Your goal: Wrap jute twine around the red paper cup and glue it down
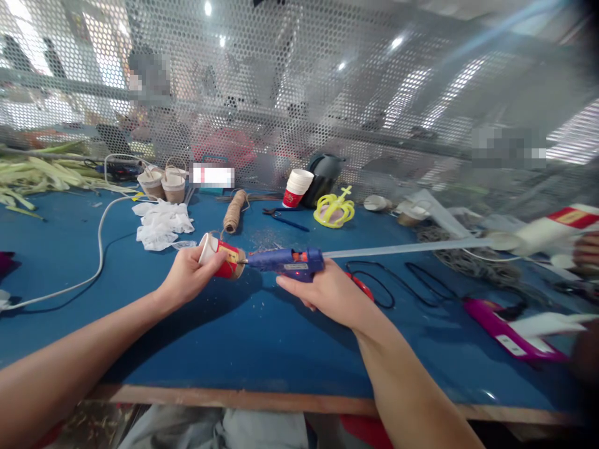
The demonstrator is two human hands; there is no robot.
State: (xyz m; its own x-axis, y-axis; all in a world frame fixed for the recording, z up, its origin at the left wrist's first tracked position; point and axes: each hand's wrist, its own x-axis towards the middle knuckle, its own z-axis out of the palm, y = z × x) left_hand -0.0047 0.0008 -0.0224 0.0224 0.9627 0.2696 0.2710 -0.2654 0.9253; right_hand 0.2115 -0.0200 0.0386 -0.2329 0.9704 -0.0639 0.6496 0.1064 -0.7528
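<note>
My left hand (191,274) is wrapped round a red and white paper cup (229,259), tilted on its side with its mouth toward the left. Brown twine circles the cup's base end. My right hand (322,288) grips a blue glue gun (285,260), whose nozzle touches or nearly touches the twine. A long translucent glue stick (407,249) sticks out of the gun's back. Behind the cup lies a roll of twine (234,212).
White gloves (163,223) and twine-wrapped cups (173,187) stand back left. Pliers (287,219), stacked cups (298,187) and a yellow crown-shaped frame (334,209) are farther back. Cables and a purple package (510,330) lie right, near another person's hand (587,252).
</note>
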